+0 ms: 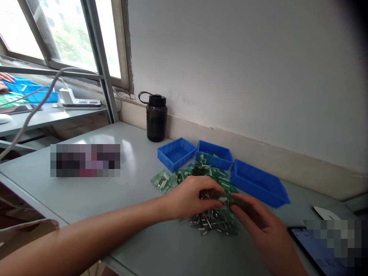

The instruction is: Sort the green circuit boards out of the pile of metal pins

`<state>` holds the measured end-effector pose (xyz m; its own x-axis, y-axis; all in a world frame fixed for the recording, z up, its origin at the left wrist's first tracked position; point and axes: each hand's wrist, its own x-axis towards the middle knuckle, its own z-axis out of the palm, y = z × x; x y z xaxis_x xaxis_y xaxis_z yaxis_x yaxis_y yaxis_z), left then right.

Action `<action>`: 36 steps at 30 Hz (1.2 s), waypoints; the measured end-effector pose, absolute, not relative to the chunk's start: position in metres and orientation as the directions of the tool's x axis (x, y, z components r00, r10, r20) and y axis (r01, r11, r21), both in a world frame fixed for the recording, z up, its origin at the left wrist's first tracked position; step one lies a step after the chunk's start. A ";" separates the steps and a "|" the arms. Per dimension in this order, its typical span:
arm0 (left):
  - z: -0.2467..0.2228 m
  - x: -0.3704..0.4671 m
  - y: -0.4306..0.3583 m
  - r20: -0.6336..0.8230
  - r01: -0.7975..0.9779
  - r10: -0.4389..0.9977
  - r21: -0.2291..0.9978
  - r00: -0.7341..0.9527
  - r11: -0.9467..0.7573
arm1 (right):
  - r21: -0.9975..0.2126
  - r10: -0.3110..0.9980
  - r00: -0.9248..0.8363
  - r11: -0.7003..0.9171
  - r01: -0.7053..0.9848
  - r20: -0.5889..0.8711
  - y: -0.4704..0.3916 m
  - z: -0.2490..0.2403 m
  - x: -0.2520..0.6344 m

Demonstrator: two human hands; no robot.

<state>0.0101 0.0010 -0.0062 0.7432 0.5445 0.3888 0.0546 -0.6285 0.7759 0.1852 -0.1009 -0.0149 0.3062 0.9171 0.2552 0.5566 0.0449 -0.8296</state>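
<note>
A small plastic bag [223,199] is held up between two hands, just above a pile of loose metal pins [211,223] on the grey table [129,191]. The left hand [189,196] comes in from 8 o'clock, its thumb and fingertips closed on the bag's near-left edge. The right hand [260,222] comes in from 4 o'clock, its thumb and fingers pinching the bag's other side. What the bag contains is too blurred to tell.

Seen from the bag, the pins spread at about 7 o'clock, partly beneath the hands. A heap of green-tinted bags [221,174] lies between 11 and 12 o'clock, and a single filled packet [163,181] lies near it, between 9 and 10. Three blue bins stand behind: the left bin [172,164] between 10 and 11 o'clock, the middle bin [217,161], with small pieces inside, near 12, and the right bin [258,186] at 2.

Farther off, a dark bottle [156,120] with a loop lid stands upright by the wall [244,76] at 11 o'clock. A phone [314,249] lies at 4. At 10, on another table, sits a white power strip [83,103]; beyond it, another person's hand [7,77] is beside a blue basket [51,96].
</note>
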 end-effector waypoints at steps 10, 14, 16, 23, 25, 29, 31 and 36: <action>0.000 0.007 0.005 0.448 -0.029 0.499 0.764 0.742 -0.644 | -0.833 0.913 0.342 -0.005 0.554 0.222 -0.103 -0.013 0.184; 0.005 0.005 0.004 0.494 -0.060 0.480 0.740 0.725 -0.670 | -0.858 0.942 0.274 0.027 0.514 0.193 -0.101 -0.011 0.184; 0.007 0.004 0.004 0.501 -0.061 0.466 0.726 0.729 -0.685 | -0.844 0.940 0.261 0.051 0.534 0.222 -0.101 -0.010 0.184; 0.005 0.003 0.005 0.465 -0.009 0.486 0.729 0.740 -0.685 | -0.723 0.923 0.189 0.124 0.679 0.336 -0.107 -0.005 0.186; 0.004 0.003 0.005 0.476 0.005 0.474 0.702 0.741 -0.712 | -0.704 0.922 0.177 0.130 0.698 0.345 -0.108 -0.002 0.186; 0.004 0.003 0.006 0.569 -0.030 0.355 0.557 0.742 -0.830 | -0.707 0.932 0.155 0.133 0.694 0.327 -0.108 0.000 0.184; 0.003 0.002 0.006 0.578 -0.013 0.304 0.478 0.758 -0.878 | -0.709 0.929 0.149 0.148 0.689 0.339 -0.107 -0.001 0.184; -0.001 0.001 0.009 0.587 0.016 0.143 0.216 0.797 -0.976 | -0.682 0.927 0.124 0.166 0.712 0.354 -0.104 -0.006 0.187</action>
<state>0.0014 0.0088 -0.0010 0.7969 0.1429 0.5870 0.0163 -0.9764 0.2156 0.1866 -0.1035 -0.0065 0.1236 0.9269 0.3544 0.7125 0.1657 -0.6818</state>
